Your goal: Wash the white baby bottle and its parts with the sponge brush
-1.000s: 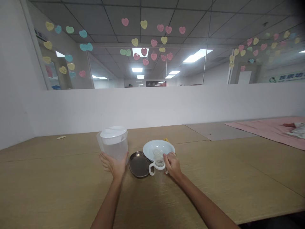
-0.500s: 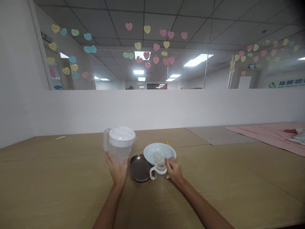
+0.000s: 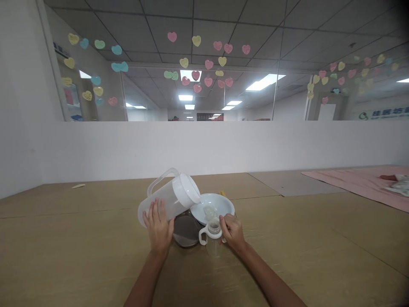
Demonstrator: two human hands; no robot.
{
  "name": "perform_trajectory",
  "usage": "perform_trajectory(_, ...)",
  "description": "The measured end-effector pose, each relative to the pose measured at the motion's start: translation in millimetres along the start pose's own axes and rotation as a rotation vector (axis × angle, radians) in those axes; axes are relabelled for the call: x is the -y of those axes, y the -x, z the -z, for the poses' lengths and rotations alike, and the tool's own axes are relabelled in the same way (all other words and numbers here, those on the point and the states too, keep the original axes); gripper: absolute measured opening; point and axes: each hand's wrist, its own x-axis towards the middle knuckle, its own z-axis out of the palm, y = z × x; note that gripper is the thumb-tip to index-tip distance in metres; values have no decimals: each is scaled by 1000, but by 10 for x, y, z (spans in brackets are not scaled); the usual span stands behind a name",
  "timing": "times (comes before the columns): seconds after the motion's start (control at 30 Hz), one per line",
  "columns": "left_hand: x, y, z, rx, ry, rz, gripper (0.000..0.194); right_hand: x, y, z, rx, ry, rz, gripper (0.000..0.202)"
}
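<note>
Pitcher (image 3: 171, 202) is leaning, lidded, toward an uncapped two-handled bottle (image 3: 213, 244) in the head view; no stream is showing yet. The left hand (image 3: 159, 232) is supporting its side with spread fingers; the right hand (image 3: 233, 230) is curling beside the bottle's neck, its hold unclear.

The tilted pitcher of frosted, translucent white plastic (image 3: 169, 199) has a smooth opaque plastic lid (image 3: 189, 189). The clear bottle with a white handled collar (image 3: 213, 246) looks smooth and see-through. The pale, round, shallow bowl (image 3: 226, 207) is glossy; the dark brown, rounded tray (image 3: 185, 232) has a dull metallic sheen. The tan surface (image 3: 294, 243) looks matt and faintly wood-grained, the pink sheet (image 3: 345, 179) like soft, creased cloth.
</note>
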Motion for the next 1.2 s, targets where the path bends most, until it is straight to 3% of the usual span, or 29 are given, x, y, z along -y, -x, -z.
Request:
perform_trajectory(0.43, -8, -1, 11, -11, 9, -61, 59, 0, -18, 0, 11, 11, 53, 40)
perform_trajectory(0.8, -23, -48, -29, -203, 118, 3, 101, -4, -7, -19, 16, 36, 76, 40)
perform_trajectory(1.07, 42, -54, 9, -207, 122, -265, 93, 1, -10, 25, 21, 44, 54, 42)
perform_trajectory(1.2, 39, -67, 13, -204, 114, -314, 93, -6, -12, 32, 35, 54, 56, 42)
